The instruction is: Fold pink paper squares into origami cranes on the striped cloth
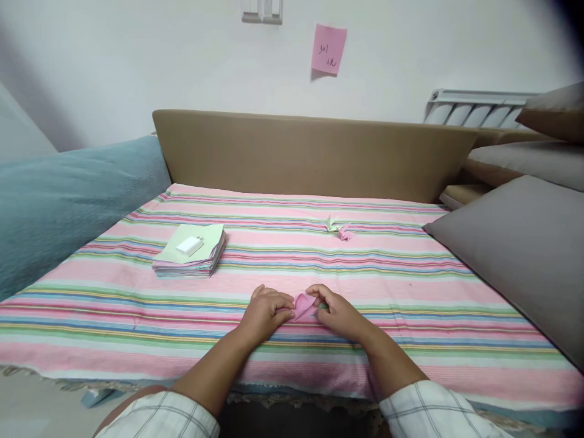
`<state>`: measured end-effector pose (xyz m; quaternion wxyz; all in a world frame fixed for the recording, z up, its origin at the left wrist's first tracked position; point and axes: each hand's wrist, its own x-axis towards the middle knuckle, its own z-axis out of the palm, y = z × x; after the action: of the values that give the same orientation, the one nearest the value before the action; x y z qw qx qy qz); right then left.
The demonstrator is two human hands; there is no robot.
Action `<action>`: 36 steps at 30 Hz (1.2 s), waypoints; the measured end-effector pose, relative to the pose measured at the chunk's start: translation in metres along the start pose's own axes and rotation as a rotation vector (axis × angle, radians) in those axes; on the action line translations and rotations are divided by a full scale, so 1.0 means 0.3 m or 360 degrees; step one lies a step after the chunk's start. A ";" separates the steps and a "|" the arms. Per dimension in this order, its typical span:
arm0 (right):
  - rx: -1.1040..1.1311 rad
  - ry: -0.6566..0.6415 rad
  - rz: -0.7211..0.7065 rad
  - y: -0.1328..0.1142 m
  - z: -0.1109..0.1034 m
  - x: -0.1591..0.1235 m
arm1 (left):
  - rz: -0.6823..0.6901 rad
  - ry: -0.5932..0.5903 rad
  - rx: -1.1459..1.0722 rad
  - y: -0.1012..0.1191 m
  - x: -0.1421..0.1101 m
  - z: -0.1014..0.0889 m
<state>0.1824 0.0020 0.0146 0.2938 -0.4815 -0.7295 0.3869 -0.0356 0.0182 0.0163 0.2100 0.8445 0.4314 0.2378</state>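
"Pink paper (303, 305): where is it?"

"Between both hands, on the striped cloth (255, 261). Folded, partly covered by fingers."

"Go left to right, quick."

"Blue cover (82, 188) far left. Then the paper stack (213, 236), white plug (189, 246) lying on top. Stack is beyond the left hand (267, 310) and to its left, well apart."

"Left fingers?"

"Thumb and fingertips closed on the paper's left end; most of what shows lies just right of them."

"Long axis?"

"Roughly side to side, right tip slanting a bit away from the person, as far as the fingers let me see."

"Right hand (337, 309)?"

"Thumb and index slightly apart at the paper's right corner. Seems to touch; can't tell if it grips."

"Nearer hand?"

"Both are at it. Left has the surer hold, I'd judge; corner against right fingertips is the key relation."

"Beyond?"

"Green paper bird (331, 224) and pink paper bird (345, 233), side by side. Grey cushion (511, 243) far right."

"Containers?"

"None I can spot."
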 end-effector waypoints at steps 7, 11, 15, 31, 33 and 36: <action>-0.0042 0.0090 -0.0325 -0.019 -0.003 -0.014 | -0.0015 -0.0019 0.0016 0.013 0.001 -0.008; -0.0197 0.0207 -0.0494 -0.045 0.012 -0.002 | 0.0063 -0.0002 0.0010 0.011 0.000 -0.008; -0.0221 0.0439 -0.0223 -0.053 0.031 0.014 | 0.0155 0.0020 -0.0010 0.003 0.000 -0.004; -0.0151 0.0356 0.0088 -0.013 0.021 0.025 | 0.0073 0.0055 -0.0070 0.014 -0.004 -0.006; -0.0138 0.0304 -0.0014 -0.017 0.019 0.023 | 0.0056 0.0074 -0.0082 0.012 -0.003 -0.004; -0.0064 0.0202 -0.0176 -0.025 0.024 0.017 | 0.0050 0.0086 -0.0092 0.005 -0.002 0.000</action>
<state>0.1710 0.0030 0.0175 0.3504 -0.4698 -0.7426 0.3240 -0.0349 0.0169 0.0171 0.2187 0.8381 0.4166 0.2761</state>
